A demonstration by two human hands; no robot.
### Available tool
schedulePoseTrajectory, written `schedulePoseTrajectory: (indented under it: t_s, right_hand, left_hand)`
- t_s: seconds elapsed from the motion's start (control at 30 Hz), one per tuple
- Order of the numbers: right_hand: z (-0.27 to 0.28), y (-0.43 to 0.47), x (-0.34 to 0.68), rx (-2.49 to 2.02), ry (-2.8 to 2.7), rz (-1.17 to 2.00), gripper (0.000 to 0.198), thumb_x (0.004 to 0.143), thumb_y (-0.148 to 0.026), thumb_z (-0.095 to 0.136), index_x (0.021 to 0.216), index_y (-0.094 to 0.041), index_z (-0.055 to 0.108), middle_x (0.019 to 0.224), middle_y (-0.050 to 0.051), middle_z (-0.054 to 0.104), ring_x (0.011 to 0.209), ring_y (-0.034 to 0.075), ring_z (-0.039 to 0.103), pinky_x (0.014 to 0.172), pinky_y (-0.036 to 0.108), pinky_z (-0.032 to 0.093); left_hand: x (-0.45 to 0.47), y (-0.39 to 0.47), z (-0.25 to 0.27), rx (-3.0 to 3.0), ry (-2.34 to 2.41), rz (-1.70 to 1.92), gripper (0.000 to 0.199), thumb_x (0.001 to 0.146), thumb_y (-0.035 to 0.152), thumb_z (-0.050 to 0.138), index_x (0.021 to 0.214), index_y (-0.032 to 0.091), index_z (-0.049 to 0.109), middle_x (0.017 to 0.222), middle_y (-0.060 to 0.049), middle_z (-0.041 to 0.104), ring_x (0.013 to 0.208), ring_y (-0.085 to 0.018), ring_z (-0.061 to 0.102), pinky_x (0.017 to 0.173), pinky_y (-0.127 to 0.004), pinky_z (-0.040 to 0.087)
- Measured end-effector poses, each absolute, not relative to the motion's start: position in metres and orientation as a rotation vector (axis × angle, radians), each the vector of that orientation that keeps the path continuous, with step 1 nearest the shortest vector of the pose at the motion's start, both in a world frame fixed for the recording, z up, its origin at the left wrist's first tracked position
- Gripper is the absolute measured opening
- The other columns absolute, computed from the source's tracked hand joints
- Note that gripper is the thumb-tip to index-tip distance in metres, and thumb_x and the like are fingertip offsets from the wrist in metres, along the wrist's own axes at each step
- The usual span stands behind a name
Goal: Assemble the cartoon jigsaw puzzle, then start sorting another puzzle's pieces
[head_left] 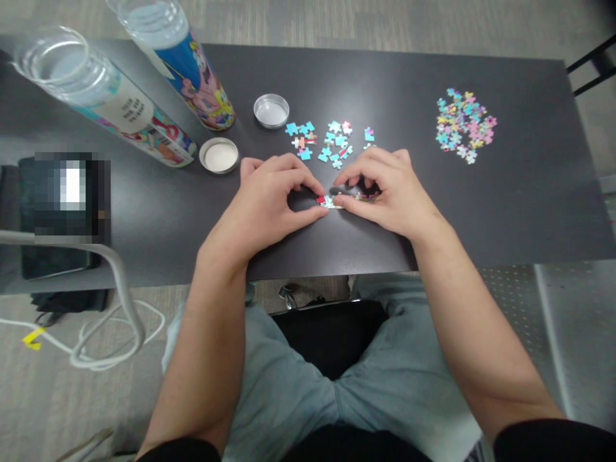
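My left hand has thumb and index finger closed on the left end of a short strip of joined jigsaw puzzle pieces. Across from it, my right hand pinches the same strip, its thumb on the near edge. The strip shows red, white and pale blue; its right part is mostly hidden beneath the right hand's fingers. Just beyond my hands lie loose blue jigsaw pieces in small groups, one in the middle, one on the left and one on the right.
A larger heap of colourful pieces lies at the right. Two tall clear containers with cartoon labels stand at the left, beside two round lids. A dark flat object and a pale tube are at far left.
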State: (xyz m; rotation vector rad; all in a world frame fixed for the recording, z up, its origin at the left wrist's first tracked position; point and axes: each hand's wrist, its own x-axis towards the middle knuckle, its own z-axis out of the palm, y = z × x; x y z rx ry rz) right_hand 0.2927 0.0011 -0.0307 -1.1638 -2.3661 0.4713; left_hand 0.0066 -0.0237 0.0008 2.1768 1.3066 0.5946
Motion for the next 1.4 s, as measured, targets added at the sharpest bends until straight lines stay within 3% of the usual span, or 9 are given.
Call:
schedulePoseTrajectory:
  t_s: [0.17, 0.43, 0.63, 0.73, 1.1, 1.23, 1.4]
  right_hand:
    - [-0.03, 0.0, 0.293, -1.137, -2.417, 0.447, 0.02, 0.118, -0.04, 0.082, 0.135, -0.035, 0.091, 0.124, 0.004, 0.08, 0.111, 0.031, 0.074, 0.114, 0.054, 0.043]
    - [-0.032, 0.001, 0.294, -1.078, -2.436, 0.458, 0.023, 0.123, -0.041, 0.076, 0.137, -0.041, 0.095, 0.118, 0.003, 0.078, 0.112, 0.03, 0.072, 0.116, 0.055, 0.039]
    - [-0.033, 0.0, 0.294, -1.045, -2.396, 0.432, 0.026, 0.124, -0.042, 0.072, 0.134, -0.038, 0.095, 0.115, 0.004, 0.079, 0.11, 0.029, 0.073, 0.116, 0.055, 0.039]
    - [-0.031, -0.002, 0.291, -1.063, -2.343, 0.423, 0.026, 0.123, -0.042, 0.071, 0.131, -0.037, 0.095, 0.114, 0.004, 0.082, 0.109, 0.03, 0.074, 0.117, 0.056, 0.039]
    - [-0.015, -0.007, 0.285, -1.131, -2.318, 0.477, 0.026, 0.122, -0.038, 0.068, 0.13, -0.036, 0.092, 0.103, 0.007, 0.083, 0.089, 0.031, 0.073, 0.115, 0.066, 0.048]
    - [-0.011, -0.006, 0.285, -1.231, -2.333, 0.525, 0.028, 0.122, -0.046, 0.065, 0.132, -0.04, 0.09, 0.106, 0.008, 0.085, 0.094, 0.035, 0.073, 0.117, 0.073, 0.049]
    - [-0.013, -0.005, 0.286, -1.156, -2.334, 0.505, 0.03, 0.125, -0.05, 0.062, 0.131, -0.037, 0.088, 0.104, 0.008, 0.083, 0.089, 0.032, 0.07, 0.115, 0.069, 0.051]
  left_hand:
    - [0.006, -0.022, 0.002, 2.165, 1.31, 0.598, 0.016, 0.103, 0.031, 0.1, 0.117, 0.029, 0.091, 0.132, -0.004, 0.088, 0.129, -0.034, 0.08, 0.125, -0.057, 0.041]
    - [0.006, -0.023, 0.002, 2.144, 1.329, 0.601, 0.021, 0.101, 0.031, 0.099, 0.12, 0.029, 0.092, 0.131, -0.004, 0.087, 0.111, -0.029, 0.079, 0.124, -0.056, 0.046]
    - [-0.024, -0.022, 0.01, 2.08, 1.221, 0.58, 0.028, 0.096, 0.045, 0.102, 0.117, 0.028, 0.094, 0.121, -0.006, 0.081, 0.096, -0.025, 0.072, 0.093, -0.043, 0.058]
    - [-0.038, -0.023, 0.013, 2.05, 1.212, 0.544, 0.03, 0.097, 0.052, 0.099, 0.116, 0.03, 0.096, 0.117, -0.006, 0.081, 0.093, -0.026, 0.07, 0.087, -0.042, 0.06]
    - [-0.047, -0.026, 0.01, 2.019, 1.268, 0.546, 0.028, 0.103, 0.059, 0.097, 0.103, 0.031, 0.096, 0.109, -0.006, 0.086, 0.088, -0.025, 0.073, 0.083, -0.042, 0.062]
    - [-0.033, -0.029, 0.007, 1.948, 1.312, 0.643, 0.021, 0.106, 0.051, 0.095, 0.103, 0.032, 0.09, 0.104, -0.004, 0.087, 0.089, -0.026, 0.075, 0.088, -0.045, 0.066]
    - [-0.016, -0.03, 0.005, 1.938, 1.258, 0.727, 0.009, 0.107, 0.037, 0.09, 0.104, 0.029, 0.089, 0.107, -0.004, 0.087, 0.094, -0.026, 0.078, 0.095, -0.044, 0.069]
